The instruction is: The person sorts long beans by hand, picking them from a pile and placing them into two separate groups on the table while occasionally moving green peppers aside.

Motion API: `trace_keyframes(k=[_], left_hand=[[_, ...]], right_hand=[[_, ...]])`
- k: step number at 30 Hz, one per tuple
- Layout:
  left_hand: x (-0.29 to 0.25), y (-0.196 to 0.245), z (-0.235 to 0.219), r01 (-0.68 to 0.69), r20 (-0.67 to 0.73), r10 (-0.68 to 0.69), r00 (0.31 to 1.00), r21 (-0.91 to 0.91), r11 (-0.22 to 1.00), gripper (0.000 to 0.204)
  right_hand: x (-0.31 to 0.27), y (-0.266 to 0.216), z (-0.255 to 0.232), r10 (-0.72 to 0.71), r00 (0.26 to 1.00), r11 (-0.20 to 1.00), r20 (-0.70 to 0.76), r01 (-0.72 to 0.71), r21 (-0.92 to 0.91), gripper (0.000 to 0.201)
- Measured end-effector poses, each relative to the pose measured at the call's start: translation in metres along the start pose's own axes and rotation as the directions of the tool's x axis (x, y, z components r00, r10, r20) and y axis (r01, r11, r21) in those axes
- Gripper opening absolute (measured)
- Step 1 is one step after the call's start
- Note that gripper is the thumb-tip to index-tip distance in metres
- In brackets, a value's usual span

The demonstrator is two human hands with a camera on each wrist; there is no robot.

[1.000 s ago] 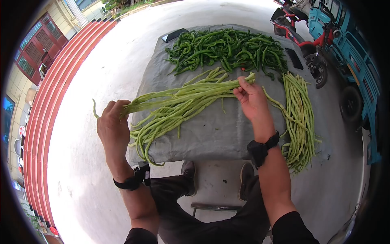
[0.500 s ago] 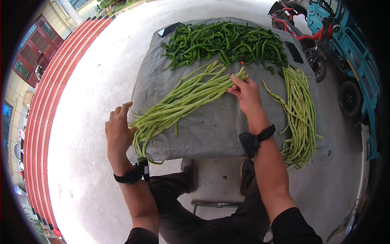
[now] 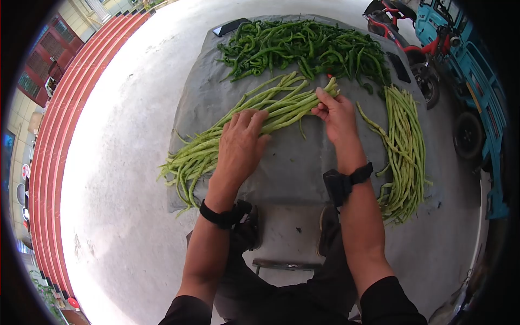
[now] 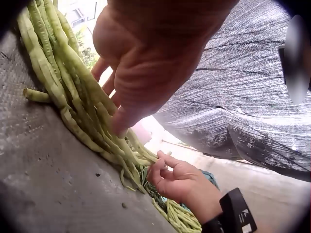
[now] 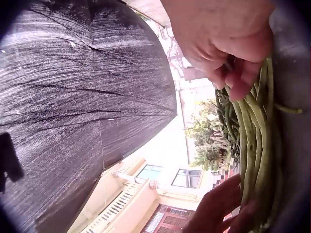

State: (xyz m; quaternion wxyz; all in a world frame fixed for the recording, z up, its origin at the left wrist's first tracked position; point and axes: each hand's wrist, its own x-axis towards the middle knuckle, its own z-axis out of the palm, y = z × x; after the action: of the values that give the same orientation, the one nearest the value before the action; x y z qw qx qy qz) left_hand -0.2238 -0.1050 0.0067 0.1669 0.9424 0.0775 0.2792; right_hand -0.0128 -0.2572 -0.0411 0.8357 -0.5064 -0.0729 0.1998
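Note:
A loose bundle of long green beans (image 3: 290,112) lies slantwise across the grey cloth in the head view. My right hand (image 3: 338,116) pinches its right end between thumb and fingers, where the tips gather. Over the middle of the bundle lies my left hand (image 3: 241,143), back up, fingers loosely bent across the beans. The left wrist view shows its thumb and fingers along the beans (image 4: 53,73). In the right wrist view the right fingers grip the bean ends, and the left hand (image 5: 218,206) appears low beside the bundle.
Green peppers (image 3: 309,49) are heaped at the table's far side, a phone (image 3: 230,27) at their left and a dark phone (image 3: 398,67) at their right. A second pile of long beans (image 3: 403,151) lies on the right. Beyond stands a blue three-wheeler (image 3: 476,97).
My left hand let go of the raised left part of the beans, which dropped onto the bundle, then moved right onto its middle. The right hand keeps its pinch on the ends.

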Motion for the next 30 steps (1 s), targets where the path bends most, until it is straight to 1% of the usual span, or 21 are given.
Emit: trace_keyframes(k=[3, 4, 7, 9, 12, 15, 18, 22, 28, 30], left_hand=[[0.0, -0.006, 0.007, 0.035, 0.057, -0.037, 0.998, 0.042, 0.999, 0.038], [0.002, -0.008, 0.008, 0.042, 0.051, -0.044, 0.998, 0.04, 0.998, 0.036], [0.003, -0.009, 0.009, 0.059, 0.041, -0.06, 0.997, 0.033, 0.998, 0.033], [0.002, -0.008, 0.009, 0.068, 0.037, -0.068, 0.997, 0.025, 0.997, 0.031], [0.003, -0.006, 0.008, 0.017, -0.013, -0.017, 1.0, 0.01, 1.0, 0.032], [0.004, -0.003, 0.007, 0.003, -0.004, -0.003, 1.0, 0.016, 1.0, 0.033], [0.004, -0.006, 0.01, 0.032, 0.037, -0.035, 0.999, 0.062, 0.998, 0.032], [0.006, -0.015, 0.017, 0.024, 0.03, -0.027, 0.999, 0.097, 0.995, 0.028], [0.003, -0.01, 0.012, 0.043, 0.026, -0.045, 0.999, 0.086, 0.995, 0.027], [0.003, -0.01, 0.011, 0.044, 0.034, -0.047, 0.998, 0.091, 0.995, 0.027]], right_hand=[[0.0, 0.002, -0.002, 0.017, 1.0, 0.995, -0.022, -0.019, -0.099, 0.021], [0.0, 0.001, 0.0, 0.018, 0.999, 0.99, -0.027, -0.022, -0.139, 0.022], [0.0, 0.002, 0.0, 0.025, 0.999, 0.984, -0.043, -0.032, -0.175, 0.023], [0.001, 0.005, -0.003, 0.037, 0.999, 0.982, -0.037, -0.044, -0.182, 0.023], [0.004, 0.007, -0.004, 0.056, 0.998, 0.985, -0.02, -0.058, -0.162, 0.022], [0.004, 0.008, -0.004, 0.059, 0.998, 0.986, -0.029, -0.063, -0.152, 0.022], [0.004, 0.008, -0.004, 0.063, 0.998, 0.983, -0.018, -0.065, -0.17, 0.023], [0.004, 0.008, -0.003, 0.056, 0.998, 0.973, 0.001, -0.055, -0.223, 0.023], [0.005, 0.005, -0.008, 0.087, 0.995, 0.985, 0.056, -0.077, -0.153, 0.022], [0.007, 0.005, -0.01, 0.081, 0.995, 0.981, 0.06, -0.07, -0.179, 0.025]])
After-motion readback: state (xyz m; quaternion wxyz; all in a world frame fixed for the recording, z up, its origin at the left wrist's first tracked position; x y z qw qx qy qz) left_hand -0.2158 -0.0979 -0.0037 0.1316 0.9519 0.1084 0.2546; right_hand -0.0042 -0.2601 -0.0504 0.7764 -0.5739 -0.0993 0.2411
